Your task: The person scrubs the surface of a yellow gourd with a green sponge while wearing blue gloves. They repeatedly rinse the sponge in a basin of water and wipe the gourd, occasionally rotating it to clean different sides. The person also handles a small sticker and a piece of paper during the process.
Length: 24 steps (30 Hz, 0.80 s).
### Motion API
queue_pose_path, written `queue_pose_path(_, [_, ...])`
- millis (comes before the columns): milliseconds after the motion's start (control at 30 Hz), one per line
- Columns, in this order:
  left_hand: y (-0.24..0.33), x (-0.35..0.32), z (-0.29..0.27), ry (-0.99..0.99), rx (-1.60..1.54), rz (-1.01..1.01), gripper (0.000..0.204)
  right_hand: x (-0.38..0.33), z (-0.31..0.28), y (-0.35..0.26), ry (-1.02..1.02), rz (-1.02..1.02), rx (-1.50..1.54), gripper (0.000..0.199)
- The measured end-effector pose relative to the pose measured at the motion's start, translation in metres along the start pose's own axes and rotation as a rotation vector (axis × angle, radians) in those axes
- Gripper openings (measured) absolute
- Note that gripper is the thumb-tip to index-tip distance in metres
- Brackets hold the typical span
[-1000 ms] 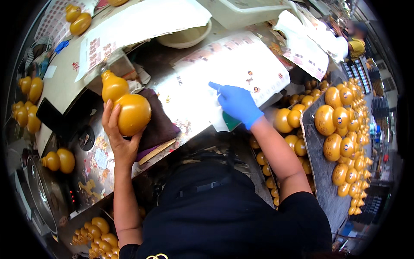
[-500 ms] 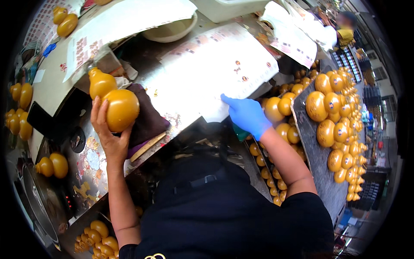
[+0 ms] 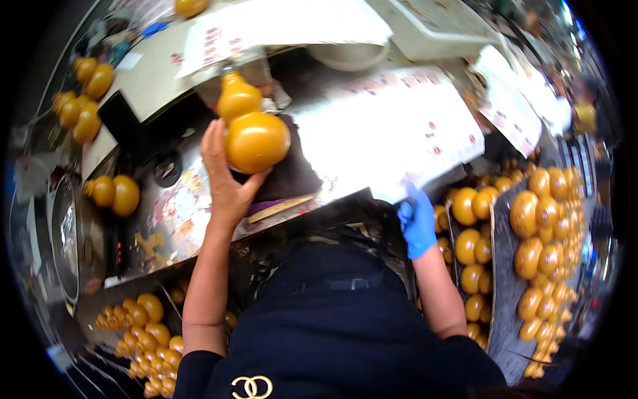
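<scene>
My bare left hand [image 3: 229, 189] is wrapped round the lower bulb of a glossy amber gourd [image 3: 258, 143]. The gourd stands tilted over a dark cloth, its narrow stem end pointing away from me. Beside the near right edge of a white printed sheet [image 3: 372, 139] is my right hand [image 3: 417, 226] in a blue glove. Its fingers are bent together with the index finger forward. A faint pale patch shows at the fingertips, too blurred to name. Several small printed motifs dot the right part of the sheet.
A flat wooden stick [image 3: 279, 209] lies along the table's front edge. Another gourd [image 3: 125, 195] sits left, near a round metal pan [image 3: 66, 236]. Trays of gourds [image 3: 528, 259] stand at right, more gourds [image 3: 156, 332] at lower left. A white tub [image 3: 438, 30] is at the back.
My right hand has drawn back toward me from the printed sheet, its fingers now more bent. The whole view has shifted; my left hand still holds the gourd.
</scene>
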<state>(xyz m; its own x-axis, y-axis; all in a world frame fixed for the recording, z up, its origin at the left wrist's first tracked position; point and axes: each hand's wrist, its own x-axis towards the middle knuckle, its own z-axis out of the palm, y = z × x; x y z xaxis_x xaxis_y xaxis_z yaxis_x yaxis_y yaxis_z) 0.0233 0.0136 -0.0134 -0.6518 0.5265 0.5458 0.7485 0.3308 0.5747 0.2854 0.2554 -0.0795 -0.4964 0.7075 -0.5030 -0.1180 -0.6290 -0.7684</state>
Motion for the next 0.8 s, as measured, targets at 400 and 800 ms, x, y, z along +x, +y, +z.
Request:
queue_pose_path(400, [0.0,-0.006,-0.001,-0.015,-0.125,-0.12,0.089,0.007,0.045,-0.076,-0.073,-0.504,-0.892,0.011])
queue_pose_path(800, [-0.011,-0.005,-0.002,-0.046,-0.158,-0.195,0.084,0.013,0.214,-0.098,-0.997,-0.369,-1.087,0.02])
